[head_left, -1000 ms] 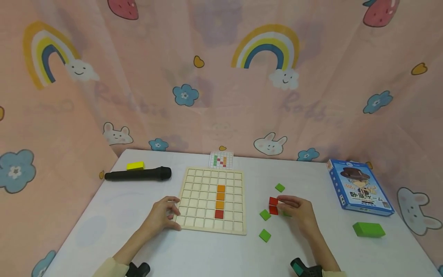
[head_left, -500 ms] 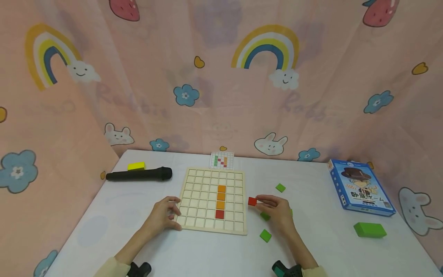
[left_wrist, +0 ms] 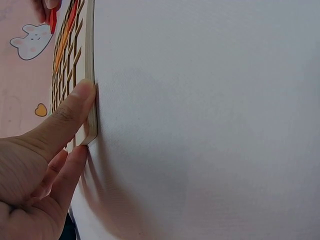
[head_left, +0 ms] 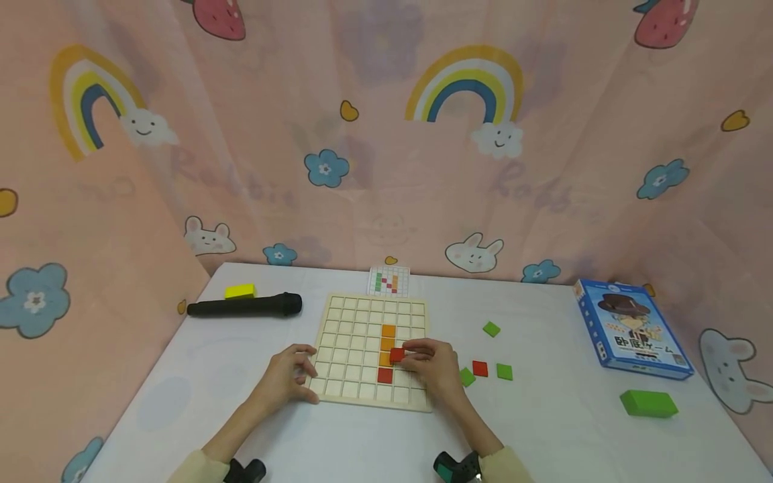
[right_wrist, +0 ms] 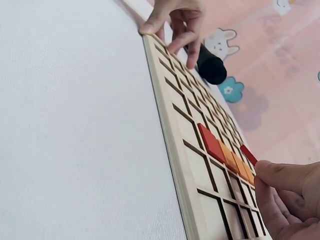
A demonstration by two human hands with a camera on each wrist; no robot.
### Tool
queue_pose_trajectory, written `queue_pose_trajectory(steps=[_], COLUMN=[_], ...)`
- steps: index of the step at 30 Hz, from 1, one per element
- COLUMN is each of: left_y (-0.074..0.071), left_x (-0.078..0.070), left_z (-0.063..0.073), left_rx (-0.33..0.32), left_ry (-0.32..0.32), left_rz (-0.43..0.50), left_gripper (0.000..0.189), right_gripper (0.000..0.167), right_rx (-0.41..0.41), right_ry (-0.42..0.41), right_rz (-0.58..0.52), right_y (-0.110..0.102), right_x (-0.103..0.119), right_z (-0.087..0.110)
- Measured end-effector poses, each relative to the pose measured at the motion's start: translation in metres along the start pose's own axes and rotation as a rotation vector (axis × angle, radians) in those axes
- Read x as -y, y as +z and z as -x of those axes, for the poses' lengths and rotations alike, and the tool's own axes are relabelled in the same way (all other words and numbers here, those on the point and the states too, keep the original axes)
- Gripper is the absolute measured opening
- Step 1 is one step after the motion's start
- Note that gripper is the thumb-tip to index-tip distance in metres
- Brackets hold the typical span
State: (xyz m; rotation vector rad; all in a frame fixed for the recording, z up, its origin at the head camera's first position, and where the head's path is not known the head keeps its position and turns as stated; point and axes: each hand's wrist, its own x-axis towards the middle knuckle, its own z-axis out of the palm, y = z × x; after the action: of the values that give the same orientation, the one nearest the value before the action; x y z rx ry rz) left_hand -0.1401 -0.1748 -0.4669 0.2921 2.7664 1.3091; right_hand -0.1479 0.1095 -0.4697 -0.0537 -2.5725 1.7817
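Note:
A pale wooden grid board lies on the white table. My left hand holds its near left corner, thumb on the front edge and fingers at the left side. Between thumb and fingertips, my right hand pinches a red square tile, tilted over the board beside the orange tiles. Those orange tiles form a column in the grid, with one red tile seated at its near end. Right of the board lie another red tile and several green tiles.
A small pattern card stands behind the board. At the back left are a black microphone and a yellow block. A blue game box and a green block sit at the right.
My right hand has picked up one of the two red tiles from the right side and carried it left over the board. The left hand has stayed at the board's corner.

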Motion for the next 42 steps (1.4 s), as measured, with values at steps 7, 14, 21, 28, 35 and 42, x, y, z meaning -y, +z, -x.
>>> queue_pose_trajectory(steps=[7,14,21,28,35,42], left_y=[0.000,0.000,-0.001,-0.001,0.001,0.001], left_x=[0.002,0.000,-0.001,0.000,0.000,-0.002], left_z=[0.000,0.000,-0.001,-0.001,-0.001,0.000], left_rx=[0.001,-0.001,0.000,0.000,-0.005,-0.011], left_ry=[0.020,0.007,0.017,0.017,0.003,-0.014], left_rz=[0.000,-0.002,-0.009,-0.014,-0.005,-0.005], left_gripper=[0.038,0.037,0.038,0.037,0.038,0.039], right_gripper=[0.022,0.022,0.026,0.025,0.024,0.025], right_rx=[0.031,0.047,0.081,0.130,0.172,0.252], right_ry=[-0.095,-0.165,-0.143,-0.144,-0.188,-0.182], right_rz=[0.036,0.054,0.058,0.046,0.074,0.051], right_y=[0.020,0.033,0.037,0.038,0.035,0.033], right_x=[0.004,0.007,0.012,0.019,0.019,0.019], right_z=[-0.003,-0.007,-0.009,-0.011,-0.022,-0.025])
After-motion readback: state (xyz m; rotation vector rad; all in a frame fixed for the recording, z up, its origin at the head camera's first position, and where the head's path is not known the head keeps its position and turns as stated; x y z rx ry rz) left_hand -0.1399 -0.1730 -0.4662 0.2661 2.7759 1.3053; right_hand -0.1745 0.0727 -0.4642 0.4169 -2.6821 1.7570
